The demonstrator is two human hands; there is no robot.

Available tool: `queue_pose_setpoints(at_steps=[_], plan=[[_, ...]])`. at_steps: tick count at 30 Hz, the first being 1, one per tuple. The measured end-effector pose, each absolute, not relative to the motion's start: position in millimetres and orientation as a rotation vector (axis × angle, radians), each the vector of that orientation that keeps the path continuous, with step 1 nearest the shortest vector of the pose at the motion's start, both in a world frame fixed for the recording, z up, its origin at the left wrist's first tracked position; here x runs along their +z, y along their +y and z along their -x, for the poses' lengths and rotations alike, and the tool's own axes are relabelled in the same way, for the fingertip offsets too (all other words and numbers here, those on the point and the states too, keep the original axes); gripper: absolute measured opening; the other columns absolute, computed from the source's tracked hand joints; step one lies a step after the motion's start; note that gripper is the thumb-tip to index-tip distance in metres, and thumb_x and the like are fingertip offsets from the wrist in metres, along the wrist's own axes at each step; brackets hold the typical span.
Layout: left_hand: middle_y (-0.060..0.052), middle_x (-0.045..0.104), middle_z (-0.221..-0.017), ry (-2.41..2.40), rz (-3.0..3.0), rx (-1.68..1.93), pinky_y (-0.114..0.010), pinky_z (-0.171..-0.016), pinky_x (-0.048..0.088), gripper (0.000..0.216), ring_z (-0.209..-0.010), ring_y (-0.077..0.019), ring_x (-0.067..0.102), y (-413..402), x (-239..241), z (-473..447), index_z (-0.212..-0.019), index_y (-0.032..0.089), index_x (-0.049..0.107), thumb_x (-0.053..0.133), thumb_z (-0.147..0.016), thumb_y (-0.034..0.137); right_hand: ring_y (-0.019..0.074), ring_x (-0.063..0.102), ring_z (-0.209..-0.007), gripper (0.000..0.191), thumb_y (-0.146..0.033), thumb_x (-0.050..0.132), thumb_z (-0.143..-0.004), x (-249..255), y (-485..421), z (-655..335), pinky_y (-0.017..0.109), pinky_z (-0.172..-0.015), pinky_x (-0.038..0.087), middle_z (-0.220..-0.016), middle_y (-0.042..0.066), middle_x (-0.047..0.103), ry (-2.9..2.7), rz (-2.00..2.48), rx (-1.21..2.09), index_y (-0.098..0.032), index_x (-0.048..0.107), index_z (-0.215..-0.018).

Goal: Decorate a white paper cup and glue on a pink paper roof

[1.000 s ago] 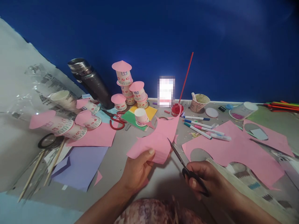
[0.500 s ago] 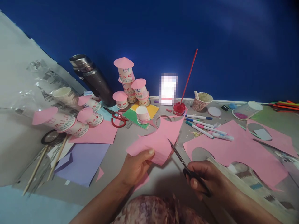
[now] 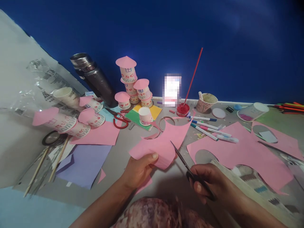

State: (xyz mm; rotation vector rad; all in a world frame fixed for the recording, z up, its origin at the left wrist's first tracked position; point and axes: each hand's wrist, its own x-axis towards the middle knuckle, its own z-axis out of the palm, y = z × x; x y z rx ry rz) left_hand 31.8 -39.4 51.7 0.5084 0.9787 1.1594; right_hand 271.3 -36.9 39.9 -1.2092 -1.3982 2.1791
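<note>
While the left hand (image 3: 139, 171) is closed on the lower edge of the pink paper piece (image 3: 163, 142), thumb on top and fingers tucked underneath, the piece hangs curled above the grey surface (image 3: 123, 148). It is probably raised that way so that its right edge is free for cutting.

The right hand (image 3: 209, 182), to the right of the pink paper piece and nearer the body, is wrapped through the handles of the black scissors (image 3: 182, 160). Their tip touches the paper's right edge. The blades look almost together, though how far they gape is hard to tell.

Right of the piece a large pink sheet (image 3: 249, 155) lies flat with rounded bites out of it. Beyond the piece and to its right several markers (image 3: 206, 126) lie side by side, and a red paint pot (image 3: 182, 109) stands behind it with a stick leaning out.

Behind the piece and to its left, paper-cup houses (image 3: 129, 82) with pink cone roofs are stacked beside a dark flask (image 3: 95, 79). Red-handled scissors (image 3: 120, 120) lie in front of them. To the left of the piece, a purple sheet (image 3: 83, 164) lies flat.
</note>
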Motion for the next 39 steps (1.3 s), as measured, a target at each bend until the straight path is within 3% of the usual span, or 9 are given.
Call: queue_pose_setpoints(at_steps=[7, 16, 35, 39], plan=[[-0.011, 0.083, -0.089, 0.935, -0.536, 1.146, -0.052, -0.092, 0.062, 0.052, -0.101, -0.0387, 0.079, -39, 51, -32, -0.115, 0.015, 0.078, 0.089, -0.068, 0.035, 0.0069, 0.037, -0.046, 0.039, -0.050, 0.077, -0.080, 33, -39, -275, 0.022, -0.049, 0.029, -0.049, -0.007, 0.048, -1.382, 1.226, 2.181, -0.020, 0.055, -0.066], [-0.010, 0.084, -0.092, 0.986, -0.514, 1.131, -0.051, -0.097, 0.060, 0.052, -0.106, -0.0381, 0.078, -41, 49, -24, -0.115, 0.016, 0.078, 0.090, -0.066, 0.030, 0.0064, 0.034, -0.045, 0.057, -0.070, 0.079, -0.075, 39, -38, -273, 0.023, -0.047, 0.029, -0.048, -0.007, 0.045, -1.397, 1.201, 2.193, -0.021, 0.052, -0.064], [-0.011, 0.084, -0.093, 0.863, -0.597, 1.099, -0.053, -0.097, 0.059, 0.061, -0.103, -0.0387, 0.078, -41, 46, -23, -0.127, 0.014, 0.074, 0.090, -0.071, 0.035, 0.0071, 0.036, -0.045, 0.046, -0.059, 0.077, -0.076, 39, -38, -273, 0.024, -0.051, 0.030, -0.047, -0.007, 0.045, -1.420, 1.238, 2.210, -0.020, 0.055, -0.064], [-0.013, 0.084, -0.095, 0.903, -0.585, 1.077, -0.053, -0.099, 0.058, 0.063, -0.106, -0.0395, 0.077, -42, 46, -18, -0.128, 0.013, 0.074, 0.090, -0.071, 0.034, 0.0071, 0.037, -0.045, 0.039, -0.050, 0.075, -0.077, 39, -39, -273, 0.024, -0.051, 0.030, -0.046, -0.007, 0.045, -1.420, 1.260, 2.217, -0.020, 0.055, -0.063]])
